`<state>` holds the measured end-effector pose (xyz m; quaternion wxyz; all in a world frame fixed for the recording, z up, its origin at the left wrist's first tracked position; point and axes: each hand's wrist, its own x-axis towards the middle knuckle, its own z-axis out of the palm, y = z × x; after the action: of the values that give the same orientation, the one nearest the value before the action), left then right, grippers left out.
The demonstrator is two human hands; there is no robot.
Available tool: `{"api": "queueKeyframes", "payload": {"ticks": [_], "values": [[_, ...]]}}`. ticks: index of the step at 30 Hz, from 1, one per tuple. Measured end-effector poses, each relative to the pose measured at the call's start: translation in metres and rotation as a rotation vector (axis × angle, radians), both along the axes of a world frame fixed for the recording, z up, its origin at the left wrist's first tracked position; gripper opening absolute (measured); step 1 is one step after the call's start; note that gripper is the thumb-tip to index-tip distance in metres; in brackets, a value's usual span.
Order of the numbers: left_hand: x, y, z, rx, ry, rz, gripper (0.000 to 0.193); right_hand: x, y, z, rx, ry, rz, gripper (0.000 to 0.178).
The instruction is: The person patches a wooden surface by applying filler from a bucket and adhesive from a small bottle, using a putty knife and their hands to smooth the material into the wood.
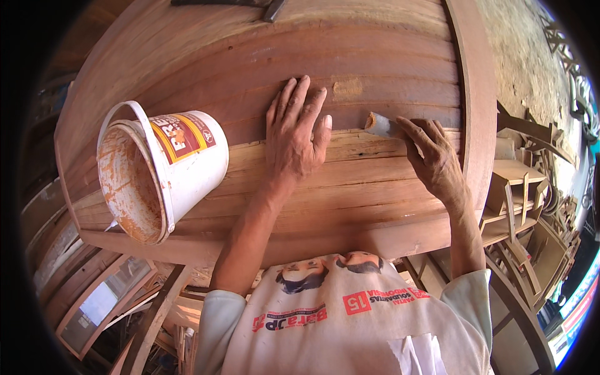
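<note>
Head camera view: judging by the brown paste on the end of the scraper (382,127) and the pale smear of filler (347,89) on the planks, the step in hand is probably filling seams and flaws in the wooden panel (350,190); the next move likely calls for setting the loaded edge against a gap and drawing it along with light, even pressure, so that the paste goes in rather than piling up on top.

The right hand (437,156) is closed around the scraper, fingers curled, the blade pointing left, low over the border between the dark and paler boards; whether its edge touches the wood I cannot tell. The left hand (297,128) is open, palm down on the panel, fingers a little apart; it grips nothing and lies between the scraper and the white bucket (197,162).

That bucket is on the panel's left part, its inside streaked with the same orange-brown colour, its handle raised over the rim; whether it stands upright or leans is hard to judge through the bent lens; a dark tool (270,11) lies at the panel's far edge.
</note>
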<state>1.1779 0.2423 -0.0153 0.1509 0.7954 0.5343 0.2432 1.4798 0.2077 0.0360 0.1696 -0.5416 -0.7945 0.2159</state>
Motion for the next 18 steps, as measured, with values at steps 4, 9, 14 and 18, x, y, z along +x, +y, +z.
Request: {"api": "queueKeyframes", "payload": {"ticks": [4, 9, 14, 18], "values": [[-0.001, -0.002, 0.002, 0.010, -0.059, -0.031, 0.058, 0.001, -0.017, -0.003, -0.006, 0.028, -0.001, 0.045], [0.001, -0.005, 0.001, 0.033, -0.010, -0.157, 0.082, 0.000, -0.023, -0.005, 0.007, 0.051, 0.001, 0.039], [0.003, -0.005, -0.005, 0.085, 0.003, -0.191, 0.080, 0.009, -0.027, -0.011, 0.005, 0.080, -0.024, 0.037], [0.017, -0.011, 0.002, 0.093, 0.032, -0.232, 0.081, 0.016, -0.034, -0.005, -0.031, 0.083, -0.083, 0.038]]}}
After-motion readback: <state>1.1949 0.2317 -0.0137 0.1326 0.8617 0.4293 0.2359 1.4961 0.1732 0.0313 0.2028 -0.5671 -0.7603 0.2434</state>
